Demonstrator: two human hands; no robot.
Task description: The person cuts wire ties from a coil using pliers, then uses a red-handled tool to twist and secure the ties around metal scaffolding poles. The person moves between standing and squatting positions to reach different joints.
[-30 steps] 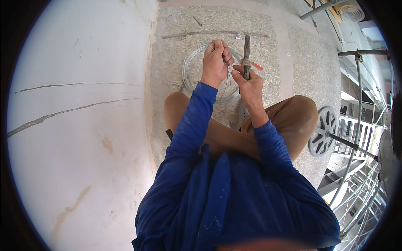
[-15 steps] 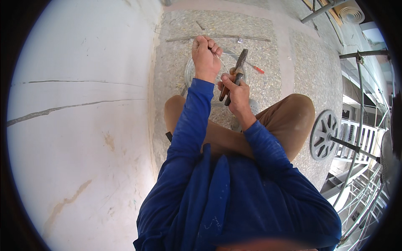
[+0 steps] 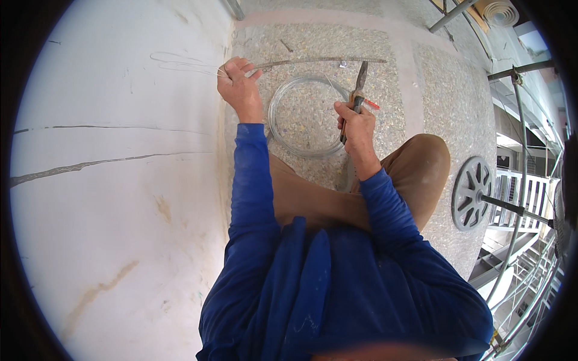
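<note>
My left hand (image 3: 241,91) is closed around thin wire (image 3: 186,59), whose long narrow loop sticks out to the left in front of the white wall. My right hand (image 3: 359,133) grips a pair of pliers (image 3: 360,84) by the dark and orange-brown handles, jaws pointing away from me. A strand of wire rises from beside my right thumb. Between the hands, a coil of silvery wire (image 3: 273,120) lies on the speckled floor. Just beyond the pliers is a screwdriver (image 3: 371,104) with a red handle, partly hidden by them.
A thin rod (image 3: 313,61) lies across the floor beyond the coil, with a small shiny piece (image 3: 343,64) beside it. The cracked white wall (image 3: 120,204) rises on my left. To the right stand a grey slotted disc (image 3: 472,194) on a dark shaft and metal scaffold poles (image 3: 522,120).
My left hand has moved left toward the wall, and the wire loop now extends beyond it. My right hand with the pliers has shifted slightly right, exposing the coil.
</note>
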